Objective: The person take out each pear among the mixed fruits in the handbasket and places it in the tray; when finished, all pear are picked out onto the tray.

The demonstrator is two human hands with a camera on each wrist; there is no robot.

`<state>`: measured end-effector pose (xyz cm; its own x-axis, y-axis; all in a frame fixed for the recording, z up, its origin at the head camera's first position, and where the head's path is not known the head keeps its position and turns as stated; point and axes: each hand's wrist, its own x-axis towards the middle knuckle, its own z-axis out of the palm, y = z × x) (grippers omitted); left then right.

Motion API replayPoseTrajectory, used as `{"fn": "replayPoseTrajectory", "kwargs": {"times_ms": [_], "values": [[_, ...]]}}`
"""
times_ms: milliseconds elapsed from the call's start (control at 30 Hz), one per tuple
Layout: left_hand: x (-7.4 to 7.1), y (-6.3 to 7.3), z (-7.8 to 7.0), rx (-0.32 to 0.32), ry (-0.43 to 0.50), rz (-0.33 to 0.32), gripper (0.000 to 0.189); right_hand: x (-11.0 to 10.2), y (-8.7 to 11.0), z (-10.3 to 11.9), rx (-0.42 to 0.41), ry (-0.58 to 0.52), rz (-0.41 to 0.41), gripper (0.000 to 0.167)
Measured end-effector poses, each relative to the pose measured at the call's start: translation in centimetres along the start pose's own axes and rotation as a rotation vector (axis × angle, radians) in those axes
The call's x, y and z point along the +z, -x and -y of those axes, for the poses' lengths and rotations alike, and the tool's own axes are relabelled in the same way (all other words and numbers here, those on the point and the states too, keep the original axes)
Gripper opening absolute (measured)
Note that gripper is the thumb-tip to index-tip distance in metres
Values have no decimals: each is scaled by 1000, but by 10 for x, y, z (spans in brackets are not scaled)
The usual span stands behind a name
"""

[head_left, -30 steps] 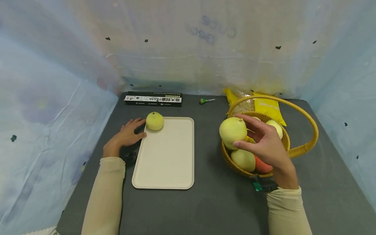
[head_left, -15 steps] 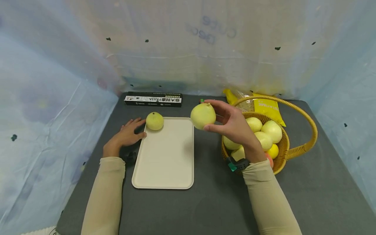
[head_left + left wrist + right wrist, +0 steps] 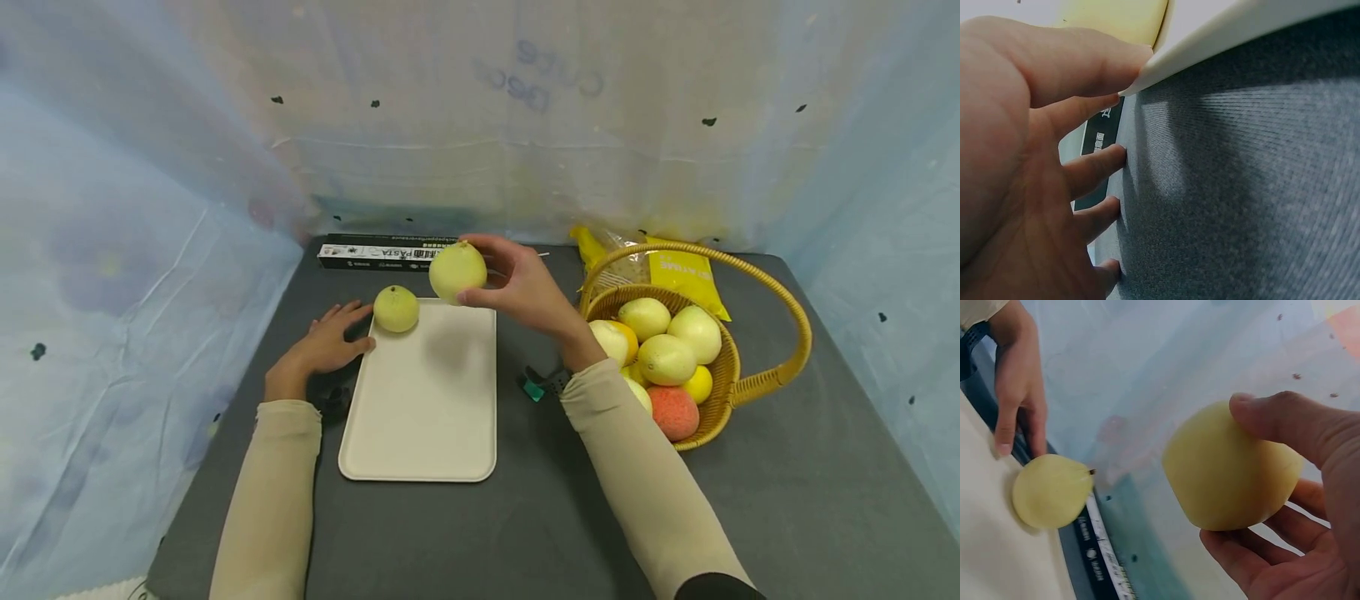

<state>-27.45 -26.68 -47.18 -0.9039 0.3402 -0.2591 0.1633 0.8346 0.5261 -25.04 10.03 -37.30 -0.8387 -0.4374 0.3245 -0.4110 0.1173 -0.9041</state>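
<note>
My right hand (image 3: pixel 517 283) holds a yellow-green pear (image 3: pixel 457 272) between thumb and fingers, raised over the far end of the cream tray (image 3: pixel 420 417). In the right wrist view the thumb lies on one side of this pear (image 3: pixel 1222 469) and the fingers on the other. A second pear (image 3: pixel 396 309) sits on the tray's far left corner. Beside that corner rests my left hand (image 3: pixel 330 339), its fingers spread on the table. The left wrist view has the thumb (image 3: pixel 1085 65) touching the tray rim (image 3: pixel 1210 44).
To the right stands a wicker basket (image 3: pixel 727 417) with a tall handle, holding several pears, yellow fruits and a red fruit (image 3: pixel 673 412). Behind it lies a yellow bag (image 3: pixel 686 275). A black pasta box (image 3: pixel 367 252) lies along the back, partly covered by the raised pear.
My right hand has carried the pear from above the basket leftward to above the tray. The left hand has stayed in place.
</note>
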Motion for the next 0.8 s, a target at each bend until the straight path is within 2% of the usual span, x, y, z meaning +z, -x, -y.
{"fn": "replayPoseTrajectory", "kwargs": {"times_ms": [300,633,800], "values": [[1,1,1,-6,-3,-9,78,28,-22,-32,91,-7,7,78],[3,-5,1,13,-19,-8,77,51,-22,-72,210,35,-136,75],[2,-4,4,6,-21,-7,78,59,-19,-85,270,38,-162,73]]}}
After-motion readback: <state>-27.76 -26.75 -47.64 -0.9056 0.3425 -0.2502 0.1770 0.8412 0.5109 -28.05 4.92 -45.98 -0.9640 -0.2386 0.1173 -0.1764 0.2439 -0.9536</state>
